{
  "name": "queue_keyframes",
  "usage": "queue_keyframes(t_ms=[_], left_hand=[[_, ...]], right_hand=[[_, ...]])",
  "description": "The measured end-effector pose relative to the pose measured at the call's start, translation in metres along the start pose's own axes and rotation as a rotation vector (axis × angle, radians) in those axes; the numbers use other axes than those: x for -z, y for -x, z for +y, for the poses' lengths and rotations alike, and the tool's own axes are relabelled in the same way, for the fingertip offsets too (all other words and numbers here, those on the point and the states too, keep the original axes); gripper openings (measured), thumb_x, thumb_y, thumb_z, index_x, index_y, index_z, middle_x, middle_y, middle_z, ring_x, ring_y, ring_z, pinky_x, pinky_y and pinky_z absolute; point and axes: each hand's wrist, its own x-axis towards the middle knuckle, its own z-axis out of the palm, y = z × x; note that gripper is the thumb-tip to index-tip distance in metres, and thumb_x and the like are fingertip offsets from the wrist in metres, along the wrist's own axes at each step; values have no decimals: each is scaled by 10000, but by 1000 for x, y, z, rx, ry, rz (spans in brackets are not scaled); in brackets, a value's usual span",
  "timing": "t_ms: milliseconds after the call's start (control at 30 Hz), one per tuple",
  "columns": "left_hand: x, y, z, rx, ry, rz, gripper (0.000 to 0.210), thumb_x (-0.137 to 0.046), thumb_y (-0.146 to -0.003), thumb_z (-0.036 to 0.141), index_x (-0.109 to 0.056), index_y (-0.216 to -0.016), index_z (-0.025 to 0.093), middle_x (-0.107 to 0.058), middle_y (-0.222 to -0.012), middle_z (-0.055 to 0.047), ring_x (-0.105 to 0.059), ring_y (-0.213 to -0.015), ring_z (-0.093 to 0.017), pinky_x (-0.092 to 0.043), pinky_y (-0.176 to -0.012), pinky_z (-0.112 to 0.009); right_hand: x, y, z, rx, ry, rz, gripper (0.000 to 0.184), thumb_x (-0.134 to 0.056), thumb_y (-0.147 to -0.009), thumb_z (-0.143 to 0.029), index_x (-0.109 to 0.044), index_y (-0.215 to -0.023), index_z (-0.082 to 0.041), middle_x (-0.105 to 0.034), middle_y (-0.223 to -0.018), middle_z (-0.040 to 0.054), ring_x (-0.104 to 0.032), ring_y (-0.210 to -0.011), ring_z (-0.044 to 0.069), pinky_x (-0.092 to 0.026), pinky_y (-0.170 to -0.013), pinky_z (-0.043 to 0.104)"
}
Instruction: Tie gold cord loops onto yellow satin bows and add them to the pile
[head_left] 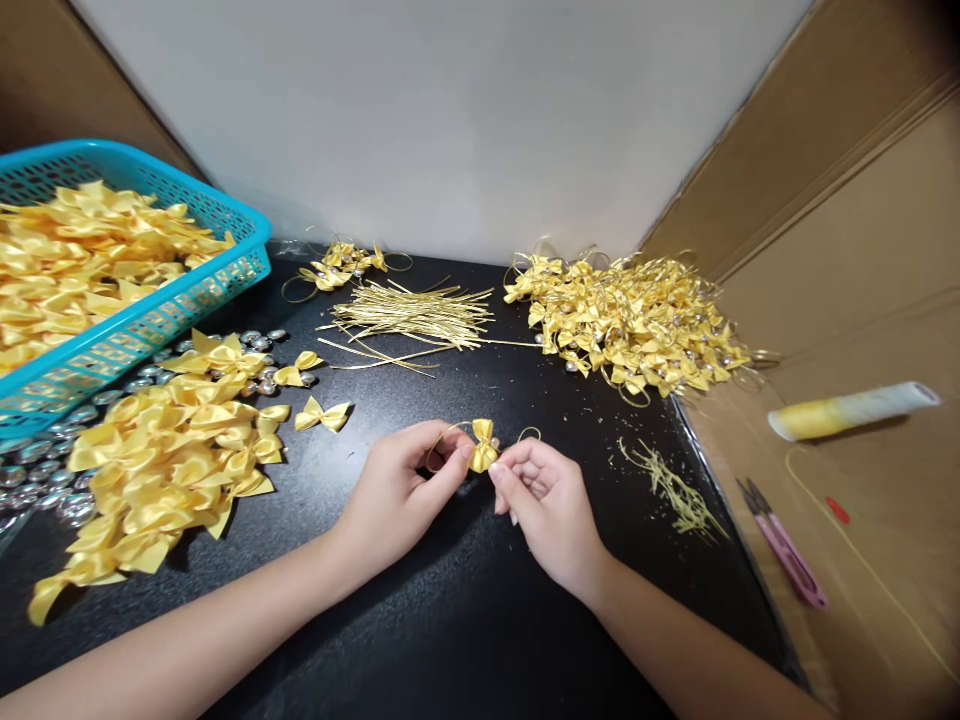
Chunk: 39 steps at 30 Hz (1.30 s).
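Observation:
Between my hands, a small yellow satin bow [482, 447] is held up over the black table, turned on end. A thin gold cord loops out from it on both sides, and a bit of a shiny bead shows at its right edge. My left hand [409, 475] is closed, thumb and forefinger pinching the cord at the bow's left side. My right hand [546, 500] is closed too, its thumb and forefinger pinched on the cord at the bow's lower right. The other right fingers are curled in. Cut gold cords [416, 315] lie in a bundle beyond my hands.
A blue basket [259, 235] of yellow bows stands at left, beside loose bows [172, 450] and silver beads [49, 470]. Corded bows [630, 320] are heaped back right. Cord scraps [682, 495], pink thread snips [787, 550] and a yellow-white roll [855, 410] lie at right.

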Motion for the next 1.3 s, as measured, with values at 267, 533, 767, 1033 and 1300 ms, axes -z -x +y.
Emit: queue_keyframes(t_ms=[267, 533, 767, 1033, 1300], left_hand=[[0, 0, 1, -70, -71, -6, 167, -561, -880, 189, -618, -726, 160, -572, -596, 44, -484, -520, -65, -378, -500, -160], [0, 1, 2, -127, -124, 15, 176, -563, -877, 167, -601, -705, 161, -561, -587, 45, -481, -510, -65, -372, -502, -167], [0, 1, 0, -139, -138, -5, 184, -555, -886, 181, -597, -707, 164, -563, -595, 39, -487, -521, -76, -374, -516, -186], [0, 3, 0, -154, -139, -18, 178, -559, -886, 192, -617, -720, 163, -574, -597, 32, -514, -532, -87, -394, -542, -200], [0, 3, 2, -199, -159, -22, 163, -575, -869, 165, -641, -721, 154, -570, -572, 33, -519, -519, -84, -393, -525, -188]], right_hand=[[0, -1, -2, -14, 15, 13, 159, -605, -791, -292, -544, -704, -173, -528, -503, -50, -478, -444, 74, -364, -454, 201], [-1, 0, -1, -17, 21, 16, 163, -610, -789, -296, -549, -703, -172, -529, -502, -50, -477, -445, 72, -370, -460, 199], [-1, -1, -2, 0, 22, 12, 166, -608, -793, -306, -542, -706, -181, -530, -504, -51, -479, -450, 76, -379, -464, 208], [-1, 0, 2, 1, 25, 12, 186, -618, -804, -335, -546, -716, -188, -542, -521, -45, -498, -469, 88, -403, -481, 224], [-2, 0, 1, -10, 28, 10, 182, -615, -807, -325, -539, -717, -186, -530, -521, -49, -490, -471, 85, -400, -491, 224]])
